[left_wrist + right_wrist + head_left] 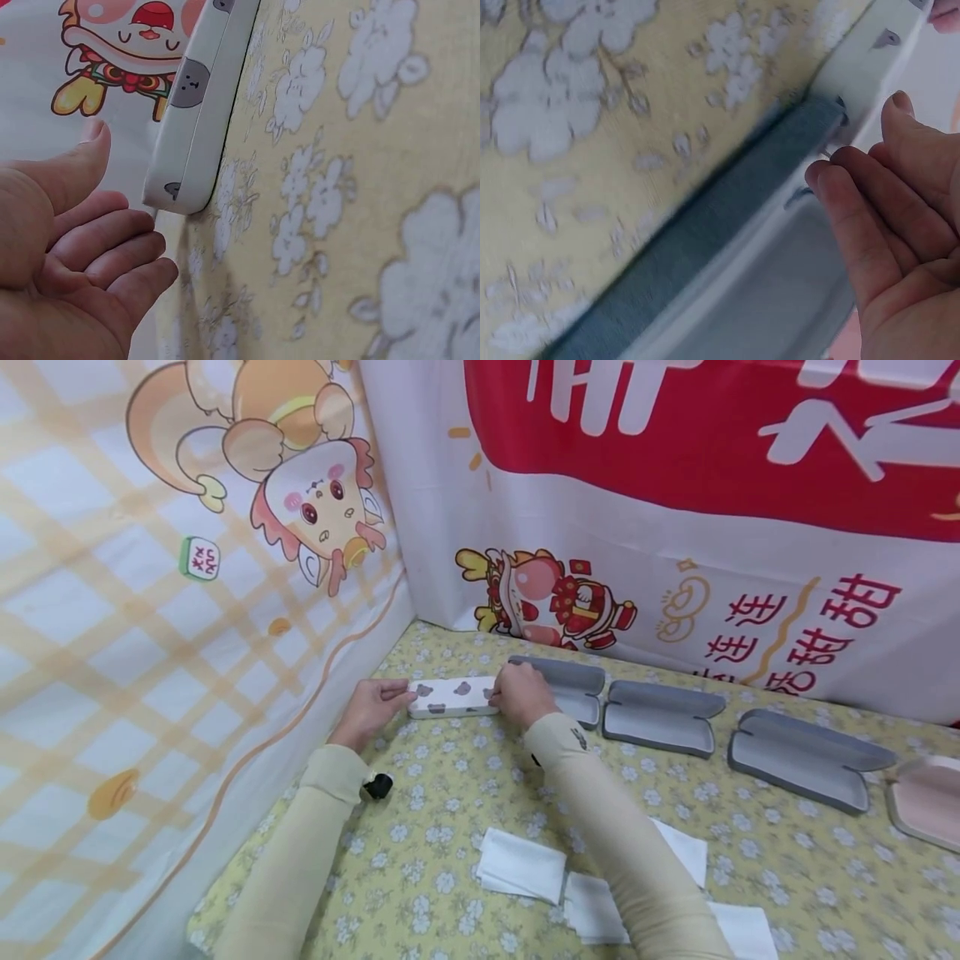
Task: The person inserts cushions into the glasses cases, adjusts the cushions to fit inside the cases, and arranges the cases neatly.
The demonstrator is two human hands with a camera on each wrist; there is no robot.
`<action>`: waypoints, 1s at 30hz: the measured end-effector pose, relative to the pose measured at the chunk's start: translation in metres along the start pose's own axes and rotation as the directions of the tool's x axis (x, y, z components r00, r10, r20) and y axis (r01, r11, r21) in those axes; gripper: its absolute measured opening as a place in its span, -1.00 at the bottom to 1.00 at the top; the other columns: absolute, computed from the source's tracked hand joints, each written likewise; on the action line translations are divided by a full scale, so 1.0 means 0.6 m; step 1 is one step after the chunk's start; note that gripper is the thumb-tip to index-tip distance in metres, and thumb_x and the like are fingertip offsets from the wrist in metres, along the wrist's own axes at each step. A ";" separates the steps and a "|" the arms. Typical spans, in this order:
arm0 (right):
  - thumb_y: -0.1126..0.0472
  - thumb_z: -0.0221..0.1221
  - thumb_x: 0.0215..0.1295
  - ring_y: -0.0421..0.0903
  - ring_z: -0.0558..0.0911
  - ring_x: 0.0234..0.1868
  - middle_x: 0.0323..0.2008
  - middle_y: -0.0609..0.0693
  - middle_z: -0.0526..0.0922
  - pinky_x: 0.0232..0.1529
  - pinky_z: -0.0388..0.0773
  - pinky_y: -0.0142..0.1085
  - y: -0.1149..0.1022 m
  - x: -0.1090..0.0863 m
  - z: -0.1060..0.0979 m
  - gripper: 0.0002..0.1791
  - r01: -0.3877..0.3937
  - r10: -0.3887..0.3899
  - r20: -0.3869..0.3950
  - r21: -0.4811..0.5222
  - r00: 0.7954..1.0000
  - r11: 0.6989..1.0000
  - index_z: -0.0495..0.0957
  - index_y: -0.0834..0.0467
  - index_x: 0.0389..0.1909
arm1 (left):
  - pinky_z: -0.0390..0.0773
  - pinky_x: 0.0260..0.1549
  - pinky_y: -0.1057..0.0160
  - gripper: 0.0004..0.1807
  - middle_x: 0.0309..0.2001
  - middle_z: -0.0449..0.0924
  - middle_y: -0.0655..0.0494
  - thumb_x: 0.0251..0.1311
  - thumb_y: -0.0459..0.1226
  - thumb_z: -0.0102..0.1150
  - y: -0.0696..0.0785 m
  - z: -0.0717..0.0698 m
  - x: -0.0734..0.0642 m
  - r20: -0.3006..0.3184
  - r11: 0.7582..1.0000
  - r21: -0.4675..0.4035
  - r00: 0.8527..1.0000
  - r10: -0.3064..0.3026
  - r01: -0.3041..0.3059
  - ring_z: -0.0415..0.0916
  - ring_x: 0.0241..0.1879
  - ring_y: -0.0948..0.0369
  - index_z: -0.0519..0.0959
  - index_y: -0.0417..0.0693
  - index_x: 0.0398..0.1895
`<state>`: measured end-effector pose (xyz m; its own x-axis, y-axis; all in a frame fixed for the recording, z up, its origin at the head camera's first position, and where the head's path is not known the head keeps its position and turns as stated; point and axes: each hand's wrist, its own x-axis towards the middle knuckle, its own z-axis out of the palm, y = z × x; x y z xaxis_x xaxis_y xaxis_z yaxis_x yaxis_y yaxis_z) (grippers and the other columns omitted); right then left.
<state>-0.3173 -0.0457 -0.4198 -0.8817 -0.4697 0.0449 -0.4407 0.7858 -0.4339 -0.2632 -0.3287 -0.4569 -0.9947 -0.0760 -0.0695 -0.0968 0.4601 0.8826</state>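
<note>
A closed white glasses case (453, 697) with grey-brown bear prints lies lengthwise on the flowered tablecloth. At its left end is my left hand (371, 710), fingertips right at the edge. In the left wrist view the hand's fingers are loosely bent beside the case (196, 90), and the thumb stands apart from it. My right hand (525, 695) is at the opposite end. The right wrist view shows its bent fingertips close to the end of the case (874, 56), with the thumb raised alongside. Just right of it lies an open grey case (558, 675), partly covered by the right hand.
Two more open grey cases, a middle one (660, 718) and a farther one (798, 760), continue the row to the right, then a pink case (930, 802). Several folded white cloths (521, 864) lie nearer me, partly under the right forearm. Printed fabric walls (427, 510) border the table.
</note>
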 end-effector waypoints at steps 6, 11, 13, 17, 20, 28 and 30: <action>0.12 0.36 0.33 -0.18 0.17 -0.69 -0.76 -0.12 0.20 -0.60 0.19 -0.32 0.014 -0.015 -0.029 -0.44 0.047 -0.042 -0.055 0.093 0.998 0.995 0.35 0.05 -0.83 | 0.54 0.13 -0.01 -0.41 0.24 0.54 -0.15 0.32 -0.10 0.34 0.024 -0.006 -0.015 -0.030 0.999 0.016 0.998 0.053 -0.052 0.49 0.21 -0.04 0.52 -0.26 0.30; 0.12 0.30 0.40 -0.15 0.25 -0.64 -0.68 -0.06 0.38 -0.56 0.23 -0.29 0.029 -0.035 -0.052 -0.61 0.043 -0.039 -0.023 0.284 0.999 0.958 0.62 0.21 -0.62 | 0.61 0.01 0.06 -0.53 0.02 0.68 -0.04 0.21 -0.11 0.44 0.055 0.006 -0.030 -0.082 0.998 0.006 0.995 0.063 -0.062 0.62 0.02 0.08 0.65 -0.14 0.12; 0.08 0.28 0.41 -0.17 0.34 -0.61 -0.63 -0.05 0.47 -0.52 0.34 -0.29 0.033 -0.045 -0.061 -0.65 0.029 -0.027 -0.011 0.315 1.000 0.949 0.68 0.21 -0.52 | 0.62 -0.01 0.06 -0.59 -0.04 0.70 0.00 0.20 -0.15 0.45 0.071 0.014 -0.036 -0.078 0.998 -0.022 0.995 0.065 -0.067 0.63 -0.04 0.11 0.67 -0.11 0.07; 0.04 0.28 0.41 -0.16 0.61 -0.38 -0.34 -0.08 0.71 -0.30 0.58 -0.21 0.042 -0.065 -0.073 -0.77 -0.006 0.010 -0.010 0.348 1.000 0.938 0.78 0.10 -0.23 | 0.58 0.04 -0.04 -0.66 -0.06 0.70 0.00 0.23 -0.23 0.43 0.099 0.030 -0.045 -0.018 0.994 -0.083 0.997 0.076 -0.077 0.64 -0.06 0.08 0.68 -0.12 0.05; 0.02 0.27 0.41 -0.11 0.63 -0.33 -0.30 -0.06 0.71 -0.27 0.60 -0.18 0.049 -0.080 -0.079 -0.77 -0.032 0.030 0.010 0.368 0.999 0.929 0.76 0.09 -0.20 | 0.55 0.07 -0.12 -0.66 -0.06 0.69 -0.01 0.23 -0.24 0.42 0.115 0.043 -0.049 0.051 0.991 -0.118 0.996 0.073 -0.067 0.64 -0.05 0.04 0.67 -0.12 0.05; 0.04 0.24 0.43 -0.07 0.60 -0.36 -0.27 0.01 0.69 -0.33 0.57 -0.18 0.061 -0.123 -0.097 -0.76 -0.032 0.001 0.081 0.382 0.997 0.924 0.74 0.12 -0.15 | 0.59 0.02 -0.10 -0.63 -0.10 0.68 -0.01 0.25 -0.24 0.41 0.138 0.079 -0.062 0.193 0.996 -0.054 0.977 0.085 -0.076 0.63 -0.10 0.06 0.66 -0.22 0.07; 0.05 0.24 0.44 -0.07 0.59 -0.38 -0.27 0.05 0.70 -0.34 0.56 -0.19 0.063 -0.133 -0.101 -0.76 -0.026 -0.011 0.096 0.380 0.995 0.924 0.74 0.14 -0.15 | 0.59 0.00 -0.11 -0.67 -0.12 0.68 0.01 0.25 -0.25 0.41 0.144 0.086 -0.067 0.210 0.997 -0.024 0.975 0.077 -0.074 0.63 -0.12 0.08 0.68 -0.18 0.04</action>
<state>-0.2738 0.0457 -0.3853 -0.8567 -0.5145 -0.0366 -0.3200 0.5859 -0.7445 -0.2336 -0.2401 -0.4018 -0.9843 0.1475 -0.0973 -0.0221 0.4434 0.8960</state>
